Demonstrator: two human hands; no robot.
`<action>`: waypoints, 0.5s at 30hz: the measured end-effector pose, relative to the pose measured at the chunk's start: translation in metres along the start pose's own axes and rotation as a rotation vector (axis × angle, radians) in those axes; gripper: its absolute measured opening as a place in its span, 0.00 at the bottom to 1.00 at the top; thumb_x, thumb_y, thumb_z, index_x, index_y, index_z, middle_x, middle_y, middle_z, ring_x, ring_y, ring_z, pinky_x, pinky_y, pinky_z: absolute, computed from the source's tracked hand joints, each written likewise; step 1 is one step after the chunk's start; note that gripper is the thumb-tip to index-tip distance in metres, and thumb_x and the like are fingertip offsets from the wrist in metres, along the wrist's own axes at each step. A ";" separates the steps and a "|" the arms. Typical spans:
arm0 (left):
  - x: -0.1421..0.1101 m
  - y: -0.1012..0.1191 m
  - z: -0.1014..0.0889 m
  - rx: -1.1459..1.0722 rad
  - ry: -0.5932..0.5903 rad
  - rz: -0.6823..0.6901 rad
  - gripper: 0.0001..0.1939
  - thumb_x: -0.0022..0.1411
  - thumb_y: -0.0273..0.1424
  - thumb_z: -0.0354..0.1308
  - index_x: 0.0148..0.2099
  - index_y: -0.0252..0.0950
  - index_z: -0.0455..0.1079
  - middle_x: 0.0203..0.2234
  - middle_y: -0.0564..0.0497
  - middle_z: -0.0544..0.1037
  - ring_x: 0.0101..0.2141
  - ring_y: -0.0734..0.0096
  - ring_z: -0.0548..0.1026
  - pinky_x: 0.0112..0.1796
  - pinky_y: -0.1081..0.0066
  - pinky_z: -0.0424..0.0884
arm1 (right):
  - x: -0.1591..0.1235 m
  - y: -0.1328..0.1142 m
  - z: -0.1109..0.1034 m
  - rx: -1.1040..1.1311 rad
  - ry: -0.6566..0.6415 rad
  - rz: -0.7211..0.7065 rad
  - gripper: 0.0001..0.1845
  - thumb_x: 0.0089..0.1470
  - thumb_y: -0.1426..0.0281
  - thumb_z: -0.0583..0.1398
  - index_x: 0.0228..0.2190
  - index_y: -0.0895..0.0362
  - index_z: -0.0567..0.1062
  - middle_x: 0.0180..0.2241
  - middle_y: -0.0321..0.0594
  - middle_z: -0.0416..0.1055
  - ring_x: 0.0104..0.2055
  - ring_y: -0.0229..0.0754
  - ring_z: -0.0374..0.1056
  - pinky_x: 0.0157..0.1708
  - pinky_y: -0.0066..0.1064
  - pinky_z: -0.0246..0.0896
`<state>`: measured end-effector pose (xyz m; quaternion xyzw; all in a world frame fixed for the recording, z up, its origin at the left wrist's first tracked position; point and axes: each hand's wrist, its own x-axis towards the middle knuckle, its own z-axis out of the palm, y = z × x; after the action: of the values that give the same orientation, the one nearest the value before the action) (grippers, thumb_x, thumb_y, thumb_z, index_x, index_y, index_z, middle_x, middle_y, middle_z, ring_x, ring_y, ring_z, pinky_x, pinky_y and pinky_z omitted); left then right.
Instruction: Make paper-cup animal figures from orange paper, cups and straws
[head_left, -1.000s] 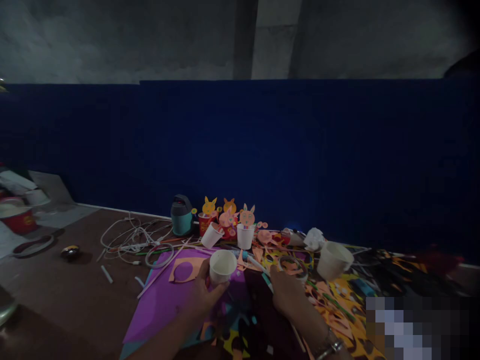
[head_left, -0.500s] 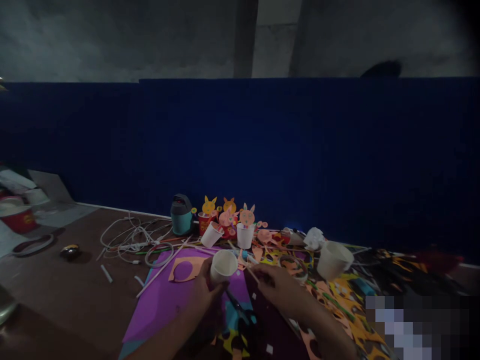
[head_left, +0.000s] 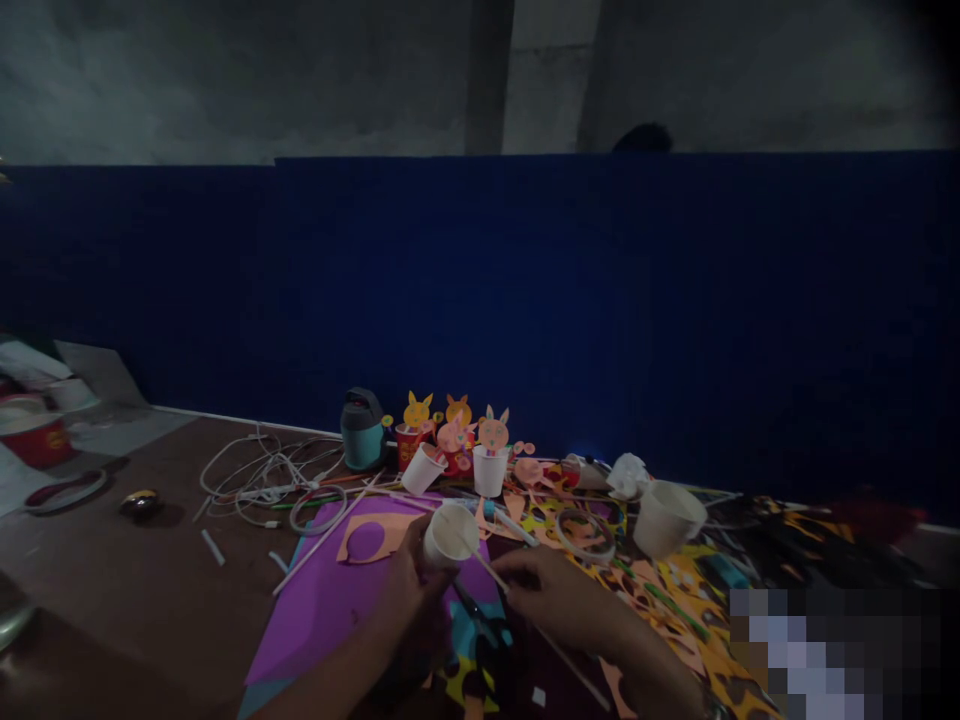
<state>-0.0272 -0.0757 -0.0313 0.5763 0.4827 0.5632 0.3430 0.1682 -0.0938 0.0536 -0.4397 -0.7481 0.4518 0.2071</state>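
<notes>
My left hand (head_left: 409, 585) grips a small white paper cup (head_left: 448, 536) and tilts its mouth towards me, just above a purple paper sheet (head_left: 330, 600). My right hand (head_left: 551, 590) pinches a thin pale straw (head_left: 471, 548) whose far end reaches into the cup's mouth. Dark scissors (head_left: 480, 620) lie on the paper just below and between the two hands.
Paper bunny figures in cups (head_left: 450, 435), a teal container (head_left: 362, 430) and white cables (head_left: 262, 470) stand behind. Another white cup (head_left: 666, 518), a tape ring (head_left: 583, 535) and coloured paper scraps lie to the right. A blue partition (head_left: 525, 300) backs the brown table (head_left: 135, 570).
My right hand has moved from the tape ring on the right towards the cup, and now holds a straw whose end enters the cup. The left hand kept the cup almost still.
</notes>
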 end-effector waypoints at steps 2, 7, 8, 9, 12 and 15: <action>0.000 -0.002 -0.001 0.008 -0.018 0.016 0.29 0.45 0.38 0.60 0.50 0.36 0.61 0.40 0.45 0.74 0.40 0.59 0.72 0.40 0.64 0.69 | 0.000 -0.001 0.001 0.034 -0.007 -0.012 0.14 0.45 0.71 0.56 0.33 0.56 0.80 0.26 0.33 0.75 0.29 0.38 0.66 0.30 0.24 0.58; 0.001 -0.003 -0.006 0.064 -0.050 0.046 0.30 0.45 0.37 0.61 0.51 0.36 0.61 0.44 0.44 0.72 0.43 0.56 0.71 0.43 0.61 0.68 | -0.001 -0.004 0.002 0.088 -0.037 -0.005 0.15 0.45 0.73 0.54 0.33 0.56 0.79 0.27 0.34 0.75 0.28 0.37 0.65 0.28 0.23 0.57; 0.001 -0.003 -0.006 0.076 -0.056 0.048 0.30 0.45 0.37 0.61 0.51 0.36 0.61 0.44 0.44 0.72 0.44 0.56 0.71 0.43 0.61 0.67 | -0.001 -0.005 0.002 0.089 -0.040 0.001 0.15 0.45 0.73 0.54 0.33 0.56 0.79 0.27 0.34 0.74 0.28 0.37 0.65 0.28 0.23 0.57; 0.000 -0.002 -0.006 0.084 -0.061 0.047 0.29 0.46 0.37 0.61 0.51 0.36 0.61 0.44 0.43 0.72 0.44 0.55 0.70 0.43 0.61 0.67 | 0.000 -0.006 0.003 0.084 -0.034 0.009 0.15 0.45 0.74 0.54 0.32 0.56 0.79 0.27 0.34 0.74 0.28 0.36 0.65 0.28 0.23 0.56; -0.002 0.001 -0.004 0.062 -0.039 0.044 0.29 0.46 0.37 0.61 0.51 0.35 0.60 0.44 0.43 0.72 0.44 0.55 0.70 0.43 0.61 0.67 | 0.000 -0.006 0.005 0.073 -0.008 0.026 0.14 0.43 0.76 0.55 0.30 0.58 0.79 0.26 0.34 0.73 0.27 0.35 0.63 0.27 0.22 0.55; -0.003 0.004 -0.002 0.029 -0.026 0.024 0.29 0.47 0.38 0.60 0.51 0.35 0.60 0.43 0.43 0.72 0.44 0.56 0.71 0.43 0.61 0.68 | 0.002 -0.002 0.008 0.137 -0.019 0.058 0.13 0.42 0.76 0.55 0.30 0.59 0.78 0.25 0.34 0.71 0.25 0.33 0.61 0.24 0.20 0.53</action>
<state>-0.0285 -0.0800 -0.0280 0.5942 0.4795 0.5528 0.3339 0.1605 -0.0967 0.0514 -0.4416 -0.7042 0.5121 0.2163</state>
